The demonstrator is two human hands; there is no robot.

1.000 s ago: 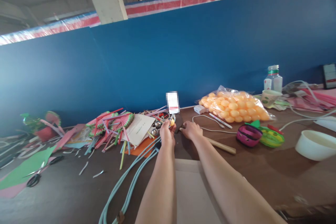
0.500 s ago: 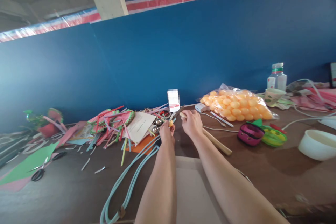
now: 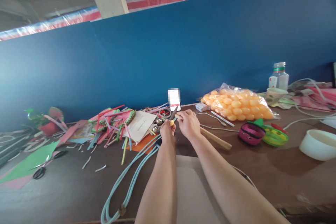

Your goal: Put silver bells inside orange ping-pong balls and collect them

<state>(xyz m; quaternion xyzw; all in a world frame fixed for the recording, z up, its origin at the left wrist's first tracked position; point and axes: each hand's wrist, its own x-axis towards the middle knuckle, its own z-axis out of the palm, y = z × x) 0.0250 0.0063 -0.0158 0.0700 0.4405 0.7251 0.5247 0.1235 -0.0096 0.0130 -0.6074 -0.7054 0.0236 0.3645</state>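
My left hand (image 3: 167,132) is pinched round a small orange ball (image 3: 172,123), held just above the brown table (image 3: 262,168). My right hand (image 3: 188,124) is closed on a dark pointed tool (image 3: 173,112), likely scissors, whose tip rises just above the ball. A wooden stick (image 3: 215,139) lies on the table under and to the right of my right hand. Both forearms reach forward over a sheet of cardboard (image 3: 194,192).
A clear bag of orange balls (image 3: 237,105) lies at the back right, with a bottle (image 3: 279,76) and paper cup (image 3: 274,95) beyond. Pink and green toy cases (image 3: 262,134), a white bowl (image 3: 317,144), light blue cords (image 3: 126,185), paper fans and strips (image 3: 112,122), black scissors (image 3: 42,169).
My right hand picked the dark tool up from the table and brought it left to the ball in my left hand. The view tilted slightly.
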